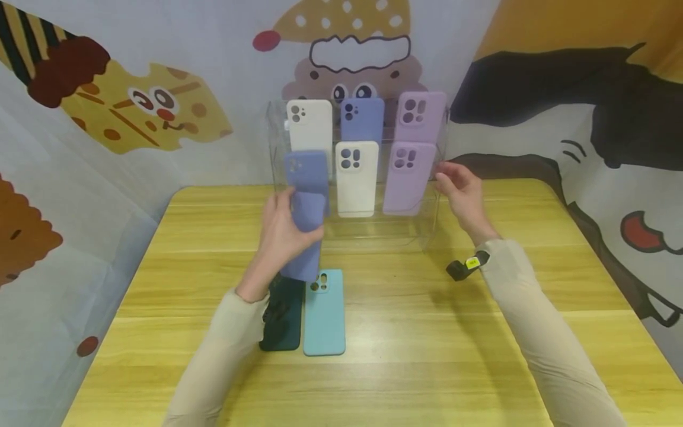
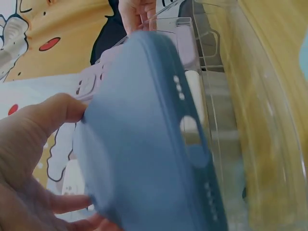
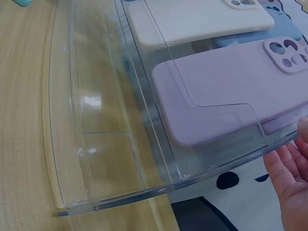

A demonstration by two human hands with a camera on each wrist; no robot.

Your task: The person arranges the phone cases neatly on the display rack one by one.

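My left hand (image 1: 285,228) grips a blue phone case (image 1: 301,261) by its sides, in front of the stand's left end. In the left wrist view the thumb and fingers hold one long side of this case (image 2: 139,134). Another blue case (image 1: 306,159) stands right behind it in the front row. My right hand (image 1: 463,193) pinches the right side edge of the clear display stand (image 1: 368,231); its fingers (image 3: 281,168) show there in the right wrist view. The front row also holds a white case (image 1: 356,187) and a purple case (image 1: 409,184).
In the back row stand a white case (image 1: 309,121), a blue case (image 1: 363,121) and a purple case (image 1: 421,115). A dark green case (image 1: 285,326) and a turquoise case (image 1: 324,320) lie side by side on the wooden table (image 1: 405,356). A printed cloth (image 1: 224,35) hangs behind.
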